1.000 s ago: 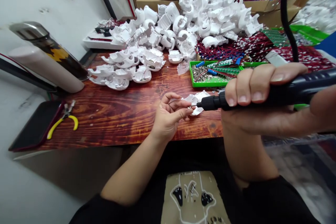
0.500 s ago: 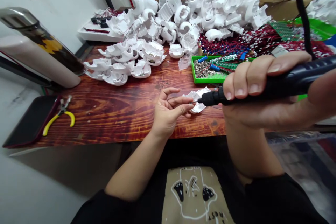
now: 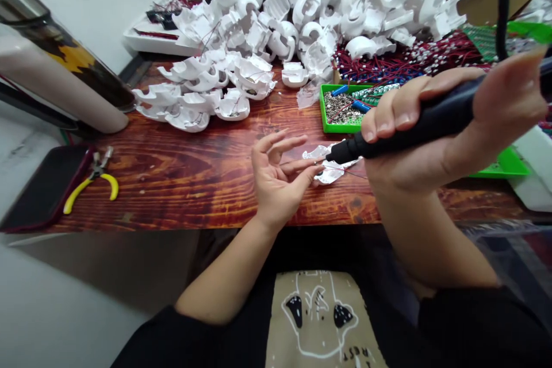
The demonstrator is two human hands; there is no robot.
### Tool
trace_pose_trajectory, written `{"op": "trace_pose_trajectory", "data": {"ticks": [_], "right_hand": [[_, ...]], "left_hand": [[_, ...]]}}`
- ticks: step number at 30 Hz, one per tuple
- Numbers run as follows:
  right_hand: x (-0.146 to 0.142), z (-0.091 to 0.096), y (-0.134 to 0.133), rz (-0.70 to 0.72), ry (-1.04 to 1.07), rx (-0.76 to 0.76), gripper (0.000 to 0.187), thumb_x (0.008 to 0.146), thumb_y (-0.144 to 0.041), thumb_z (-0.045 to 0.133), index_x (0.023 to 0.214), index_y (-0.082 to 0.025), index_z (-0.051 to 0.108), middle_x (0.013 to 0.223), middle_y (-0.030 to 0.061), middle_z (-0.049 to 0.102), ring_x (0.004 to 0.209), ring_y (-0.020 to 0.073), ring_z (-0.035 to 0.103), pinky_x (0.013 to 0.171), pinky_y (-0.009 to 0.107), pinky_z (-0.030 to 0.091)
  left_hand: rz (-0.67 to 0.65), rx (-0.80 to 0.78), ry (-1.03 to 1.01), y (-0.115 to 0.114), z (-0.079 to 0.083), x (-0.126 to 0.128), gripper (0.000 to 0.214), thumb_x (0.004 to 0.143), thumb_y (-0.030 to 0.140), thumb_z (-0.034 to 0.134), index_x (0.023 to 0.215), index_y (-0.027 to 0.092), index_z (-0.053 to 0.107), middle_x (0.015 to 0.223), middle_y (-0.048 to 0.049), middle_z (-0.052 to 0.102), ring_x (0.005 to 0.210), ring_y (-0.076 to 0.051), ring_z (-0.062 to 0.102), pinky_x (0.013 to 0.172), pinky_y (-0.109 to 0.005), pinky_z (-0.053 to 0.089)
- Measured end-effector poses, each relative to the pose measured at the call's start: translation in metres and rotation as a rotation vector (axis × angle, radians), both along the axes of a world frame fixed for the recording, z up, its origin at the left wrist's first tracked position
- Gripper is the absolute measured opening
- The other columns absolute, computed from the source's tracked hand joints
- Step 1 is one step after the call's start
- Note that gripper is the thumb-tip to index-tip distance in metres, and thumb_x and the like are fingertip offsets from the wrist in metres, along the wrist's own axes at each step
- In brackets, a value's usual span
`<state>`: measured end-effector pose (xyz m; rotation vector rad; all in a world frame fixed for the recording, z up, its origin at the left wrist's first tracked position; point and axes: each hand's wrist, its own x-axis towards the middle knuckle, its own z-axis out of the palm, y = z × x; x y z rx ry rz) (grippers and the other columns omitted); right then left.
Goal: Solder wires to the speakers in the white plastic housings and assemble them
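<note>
My right hand (image 3: pixel 414 152) is wrapped round a black electric screwdriver (image 3: pixel 435 119), thumb lifted off it, and the tool slants down to the left. Its tip sits just above a small white plastic part (image 3: pixel 330 175) lying on the wooden table (image 3: pixel 194 184). My left hand (image 3: pixel 276 184) is beside the tip. Thumb and forefinger pinch together right at the bit, and the other fingers are spread upward. What the pinch holds is too small to make out.
A green tray (image 3: pixel 334 126) of small metal parts lies behind the tool. A big heap of white plastic shells (image 3: pixel 336 11) and a row of opened shells (image 3: pixel 202 103) fill the back. Red wires (image 3: pixel 409 57), yellow-handled pliers (image 3: pixel 92 181), a dark case (image 3: pixel 38 195) and a flask (image 3: pixel 64 63) lie around.
The screwdriver's rear end has risen, so the tool now slants down toward the part. My right thumb has come off the handle. My left hand's free fingers have spread wider.
</note>
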<state>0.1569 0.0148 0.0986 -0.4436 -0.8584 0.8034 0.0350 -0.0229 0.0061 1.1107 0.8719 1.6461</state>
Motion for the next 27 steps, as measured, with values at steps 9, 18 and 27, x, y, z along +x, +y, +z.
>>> {"op": "trace_pose_trajectory", "data": {"ticks": [9,18,27], "right_hand": [[0.004,-0.021,0.019,-0.004,-0.013,0.055,0.04,0.09,-0.05,0.058,0.061,-0.022,0.056,0.048,-0.0059,0.037,0.036,0.007,0.035,0.032,0.025,0.025],[0.007,-0.059,0.032,0.054,-0.122,0.011,0.033,0.087,-0.054,0.059,0.069,-0.027,0.058,0.048,-0.0053,0.04,0.038,0.0089,0.034,0.035,0.028,0.027],[0.0,-0.064,0.035,0.028,-0.129,0.014,0.036,0.088,-0.05,0.058,0.064,-0.024,0.057,0.047,-0.0064,0.041,0.035,0.0079,0.035,0.031,0.027,0.029]], "left_hand": [[0.147,0.059,0.529,0.006,-0.017,-0.007,0.098,0.055,0.038,0.099,0.136,0.028,0.045,0.145,-0.0129,0.043,0.122,-0.03,0.058,0.08,-0.031,0.057],[-0.039,-0.169,0.697,0.012,-0.027,-0.001,0.098,0.053,0.04,0.099,0.134,0.021,0.049,0.136,-0.0167,0.055,0.123,-0.036,0.056,0.108,-0.055,0.044],[-0.036,-0.133,0.751,0.011,-0.023,0.0,0.078,0.062,0.031,0.094,0.127,0.019,0.053,0.128,-0.0154,0.062,0.123,-0.036,0.059,0.107,-0.052,0.045]]}}
